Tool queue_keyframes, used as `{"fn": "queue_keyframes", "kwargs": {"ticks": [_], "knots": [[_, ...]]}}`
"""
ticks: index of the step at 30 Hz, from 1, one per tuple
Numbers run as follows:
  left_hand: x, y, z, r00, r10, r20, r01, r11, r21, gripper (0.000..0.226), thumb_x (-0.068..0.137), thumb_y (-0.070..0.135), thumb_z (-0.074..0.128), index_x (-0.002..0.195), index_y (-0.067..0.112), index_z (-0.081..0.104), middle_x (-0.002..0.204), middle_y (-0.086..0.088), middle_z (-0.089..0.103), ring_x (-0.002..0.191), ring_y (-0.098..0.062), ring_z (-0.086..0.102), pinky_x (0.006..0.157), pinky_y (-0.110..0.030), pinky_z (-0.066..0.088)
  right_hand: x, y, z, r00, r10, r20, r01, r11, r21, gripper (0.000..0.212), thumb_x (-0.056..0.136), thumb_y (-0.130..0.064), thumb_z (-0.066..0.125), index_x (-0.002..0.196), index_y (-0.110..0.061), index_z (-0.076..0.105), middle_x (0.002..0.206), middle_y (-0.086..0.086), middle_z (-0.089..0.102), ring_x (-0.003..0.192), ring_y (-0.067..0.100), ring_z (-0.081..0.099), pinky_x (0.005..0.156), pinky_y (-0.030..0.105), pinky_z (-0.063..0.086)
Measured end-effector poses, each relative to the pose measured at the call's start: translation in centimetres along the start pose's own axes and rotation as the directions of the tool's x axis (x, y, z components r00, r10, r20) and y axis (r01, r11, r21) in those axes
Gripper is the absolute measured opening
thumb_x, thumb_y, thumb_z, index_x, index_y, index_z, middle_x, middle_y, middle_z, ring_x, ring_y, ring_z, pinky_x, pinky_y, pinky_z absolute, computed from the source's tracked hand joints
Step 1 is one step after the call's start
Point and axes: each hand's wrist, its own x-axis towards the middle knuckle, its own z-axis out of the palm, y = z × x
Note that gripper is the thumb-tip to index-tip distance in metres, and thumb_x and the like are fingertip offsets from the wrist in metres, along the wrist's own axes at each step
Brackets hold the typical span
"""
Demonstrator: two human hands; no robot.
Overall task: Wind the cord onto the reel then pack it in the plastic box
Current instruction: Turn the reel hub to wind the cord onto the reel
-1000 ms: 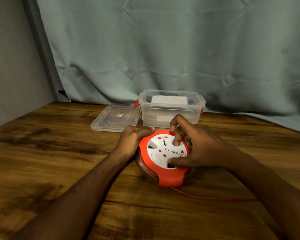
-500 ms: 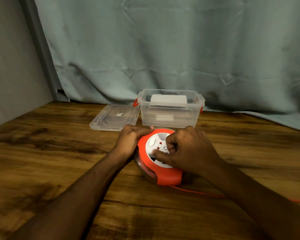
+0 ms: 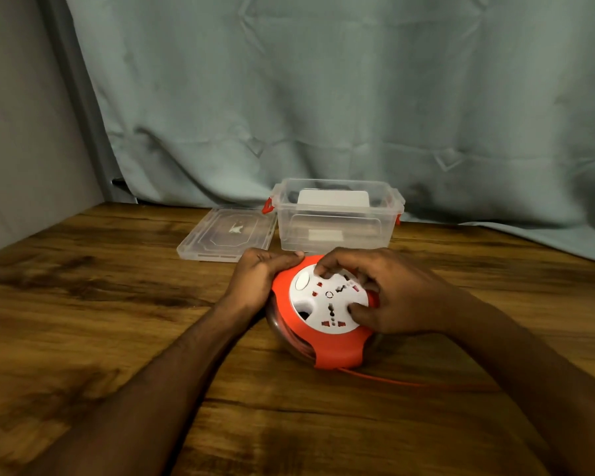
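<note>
reel sat on the table, just in front of the box | cord trailed off right | left hand gripped the orange rim | right hand curled on the white face, fingers in its recesses | lid lay left of box

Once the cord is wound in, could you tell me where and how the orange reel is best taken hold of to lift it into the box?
Probably by the orange rim, from both sides. The reel is a round, flat disc, so opposite edges give a balanced hold. The left hand already grips the far-left rim; the right hand could take the opposite edge instead of the white face.
</note>
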Motion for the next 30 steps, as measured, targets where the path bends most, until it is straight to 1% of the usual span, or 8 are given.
{"fn": "queue_keyframes", "kwargs": {"ticks": [5, 8, 11, 17, 21, 24, 28, 30], "knots": [[-0.1, 0.0, 0.0, 0.999, 0.025, 0.023, -0.026, 0.999, 0.026, 0.037, 0.092, 0.018, 0.070, 0.089, -0.018, 0.071, 0.087, -0.039, 0.071, 0.070, -0.041, 0.066, 0.068, -0.038, 0.053, 0.0, -0.5, -1.0, 0.998, 0.056, 0.034, -0.058, 0.996, 0.071, 0.084, 0.069, -0.033, 0.087, 0.132, -0.049, 0.033, 0.119, -0.023, 0.066, 0.103, 0.005, 0.068, 0.073, 0.029, 0.064], [-0.1, -0.2, -0.1, 0.999, 0.019, 0.031, -0.020, 0.999, 0.031, 0.038, 0.092, 0.019, 0.071, 0.088, -0.019, 0.071, 0.086, -0.042, 0.069, 0.070, -0.043, 0.064, 0.068, -0.038, 0.052, -0.1, -0.9, -0.9, 0.998, 0.068, 0.016, -0.069, 0.998, 0.009, 0.088, 0.064, -0.046, 0.090, 0.128, -0.050, 0.029, 0.104, -0.020, 0.067, 0.088, 0.000, 0.067, 0.067, 0.026, 0.060], [0.0, -0.2, -0.2, 0.999, 0.009, 0.036, -0.010, 0.999, 0.033, 0.038, 0.092, 0.019, 0.071, 0.087, -0.018, 0.071, 0.086, -0.043, 0.068, 0.068, -0.041, 0.064, 0.065, -0.036, 0.053, -0.1, -1.3, -0.7, 0.997, 0.072, -0.014, -0.073, 0.996, -0.054, 0.081, 0.062, -0.055, 0.088, 0.120, -0.049, 0.032, 0.093, -0.018, 0.065, 0.073, -0.003, 0.061, 0.057, 0.022, 0.050], [0.2, -0.3, -0.1, 1.000, 0.002, 0.020, -0.002, 0.999, 0.035, 0.028, 0.091, 0.017, 0.072, 0.075, -0.005, 0.077, 0.074, -0.030, 0.072, 0.057, -0.030, 0.065, 0.059, -0.031, 0.052, -0.2, -1.8, 0.4, 0.989, 0.067, -0.128, -0.089, 0.981, -0.174, 0.060, 0.062, -0.072, 0.078, 0.097, -0.037, 0.043, 0.072, -0.014, 0.063, 0.061, -0.001, 0.054, 0.054, 0.022, 0.033], [0.2, -0.2, -0.2, 1.000, -0.011, 0.020, 0.010, 1.000, 0.026, 0.026, 0.092, 0.015, 0.071, 0.071, 0.000, 0.078, 0.067, -0.019, 0.074, 0.052, -0.025, 0.066, 0.055, -0.026, 0.052, 0.1, -2.2, 1.1, 0.985, 0.055, -0.165, -0.087, 0.977, -0.194, 0.051, 0.067, -0.070, 0.077, 0.085, -0.036, 0.044, 0.058, -0.021, 0.046, 0.055, -0.005, 0.045, 0.054, 0.017, 0.029], [0.1, -0.1, -0.2, 1.000, -0.014, 0.026, 0.014, 1.000, 0.013, 0.028, 0.092, 0.016, 0.071, 0.085, -0.010, 0.077, 0.080, -0.029, 0.075, 0.062, -0.031, 0.070, 0.061, -0.029, 0.056, 0.4, -2.6, 1.8, 0.970, 0.049, -0.238, -0.096, 0.977, -0.192, 0.046, 0.067, -0.068, 0.077, 0.073, -0.034, 0.046, 0.054, -0.028, 0.040, 0.054, -0.010, 0.038, 0.057, 0.020, 0.027], [0.1, 0.0, -0.2, 0.999, -0.023, 0.041, 0.022, 0.999, 0.025, 0.027, 0.093, 0.015, 0.070, 0.082, -0.009, 0.077, 0.077, -0.027, 0.075, 0.058, -0.029, 0.070, 0.058, -0.029, 0.056, 0.7, -2.6, 2.9, 0.952, 0.063, -0.300, -0.115, 0.981, -0.158, 0.049, 0.069, -0.064, 0.071, 0.055, -0.026, 0.045, 0.063, -0.021, 0.066, 0.049, -0.010, 0.038, 0.053, 0.019, 0.027], [-0.1, 0.2, -0.2, 0.998, -0.031, 0.058, 0.029, 0.999, 0.036, 0.026, 0.093, 0.016, 0.069, 0.076, -0.001, 0.078, 0.074, -0.024, 0.075, 0.056, -0.027, 0.070, 0.058, -0.029, 0.057, 0.9, -2.7, 3.3, 0.954, 0.087, -0.286, -0.132, 0.981, -0.143, 0.049, 0.071, -0.069, 0.058, 0.052, -0.025, 0.045, 0.050, -0.014, 0.052, 0.049, -0.002, 0.043, 0.052, 0.022, 0.030]]}}
